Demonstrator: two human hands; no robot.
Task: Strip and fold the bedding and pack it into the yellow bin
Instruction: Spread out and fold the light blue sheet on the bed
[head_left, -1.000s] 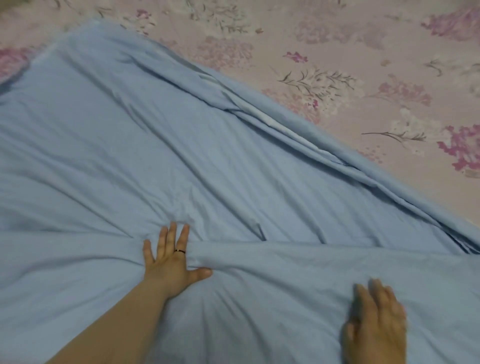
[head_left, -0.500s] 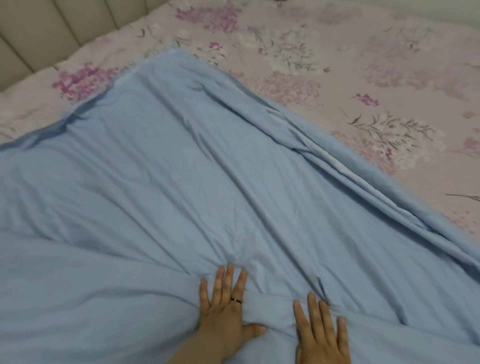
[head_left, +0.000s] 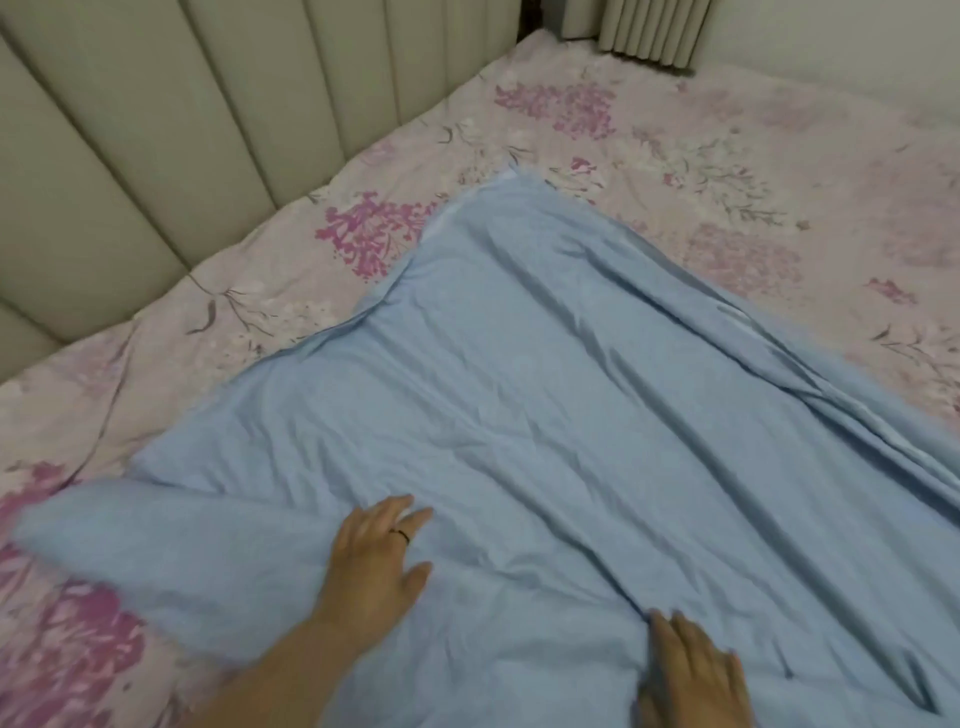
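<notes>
A light blue sheet (head_left: 545, 395) lies spread across the bed, wrinkled, with a folded edge along its right side. My left hand (head_left: 376, 561), a ring on one finger, rests flat on the sheet near its lower middle, fingers apart. Flat on the sheet at the bottom right lies my right hand (head_left: 691, 675), fingers together, holding nothing. The yellow bin is not in view.
Under the blue sheet lies a pink floral bed sheet (head_left: 753, 156) covering the mattress. A padded beige headboard (head_left: 182, 130) runs along the left and far side. A ribbed radiator or curtain (head_left: 649, 31) stands at the far corner.
The view has tilted up, showing the headboard and the sheet's far corner. Both hands slid over the blue sheet; the left hand moved left and the right hand moved right, apart from each other.
</notes>
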